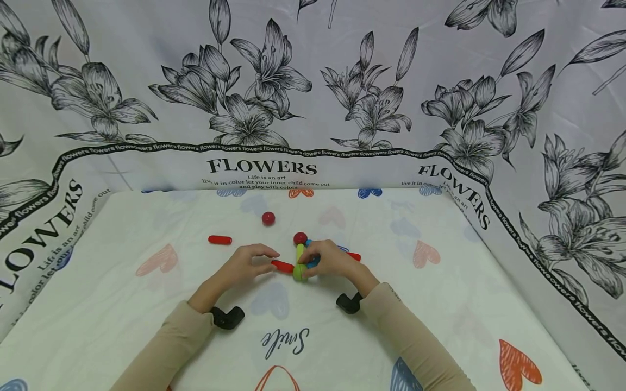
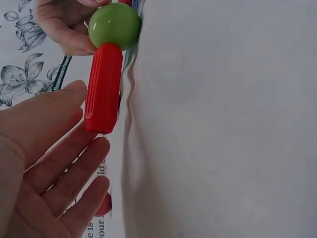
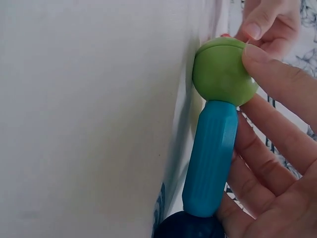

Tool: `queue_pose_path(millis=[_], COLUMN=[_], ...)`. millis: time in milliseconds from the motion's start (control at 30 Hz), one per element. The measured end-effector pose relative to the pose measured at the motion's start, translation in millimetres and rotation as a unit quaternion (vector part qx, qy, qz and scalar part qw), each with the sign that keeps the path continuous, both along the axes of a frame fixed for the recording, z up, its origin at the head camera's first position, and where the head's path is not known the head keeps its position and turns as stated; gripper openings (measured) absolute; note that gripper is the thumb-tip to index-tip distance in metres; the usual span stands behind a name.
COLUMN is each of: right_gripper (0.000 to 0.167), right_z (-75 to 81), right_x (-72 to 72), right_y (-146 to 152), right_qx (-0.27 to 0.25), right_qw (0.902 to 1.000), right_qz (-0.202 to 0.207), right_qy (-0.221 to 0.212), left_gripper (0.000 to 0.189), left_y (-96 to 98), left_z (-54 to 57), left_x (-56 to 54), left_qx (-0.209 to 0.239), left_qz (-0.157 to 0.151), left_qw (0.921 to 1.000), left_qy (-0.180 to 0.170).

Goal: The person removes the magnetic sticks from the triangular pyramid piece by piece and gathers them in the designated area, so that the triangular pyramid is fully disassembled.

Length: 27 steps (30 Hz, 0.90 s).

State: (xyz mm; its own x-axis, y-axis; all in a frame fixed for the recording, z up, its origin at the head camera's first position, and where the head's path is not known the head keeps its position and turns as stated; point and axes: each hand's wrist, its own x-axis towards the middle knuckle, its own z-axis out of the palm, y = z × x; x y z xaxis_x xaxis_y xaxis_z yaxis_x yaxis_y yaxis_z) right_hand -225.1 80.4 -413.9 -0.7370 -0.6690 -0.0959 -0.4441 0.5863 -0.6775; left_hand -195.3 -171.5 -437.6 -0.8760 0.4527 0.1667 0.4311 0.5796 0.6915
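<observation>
A green ball joins a red rod, a yellow-green rod and a blue rod. The yellow-green rod ends in a red ball; a dark blue ball sits at the blue rod's other end. My right hand pinches the green ball between thumb and fingers, its other fingers lying along the blue rod. Beside the red rod's free end, my left hand has its fingers spread and loosely bent, gripping nothing. Part of the assembly is hidden behind my right hand.
Farther back lie a loose red ball and, to the left, a loose red rod. Another red piece shows past my right hand. A flower-printed curtain stands behind the cloth-covered table.
</observation>
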Motion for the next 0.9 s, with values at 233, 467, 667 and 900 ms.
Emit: queue_pose_path(millis=[233, 467, 667, 900], right_gripper=[0.028, 0.027, 0.027, 0.027], right_z=[1.4, 1.4, 0.9, -1.3], right_x=[1.9, 1.6, 0.8, 0.1], right_y=[0.4, 0.0, -0.2, 0.8], right_qx=[0.003, 0.004, 0.002, 0.003], right_qw=[0.9998, 0.9997, 0.9994, 0.9991], right_qz=[0.014, 0.016, 0.023, 0.027], right_qy=[0.011, 0.017, 0.025, 0.032], left_gripper=[0.029, 0.029, 0.027, 0.023], left_y=[10.4, 17.0, 19.2, 19.3], left_z=[-0.7, -1.1, -1.7, -3.6], left_x=[-3.2, -3.7, -3.5, -4.8], left_qx=[-0.006, -0.016, -0.018, -0.015], left_qz=[-0.036, -0.048, -0.054, -0.052], left_qw=[0.999, 0.9984, 0.9981, 0.998], left_qy=[-0.026, -0.025, -0.024, -0.033])
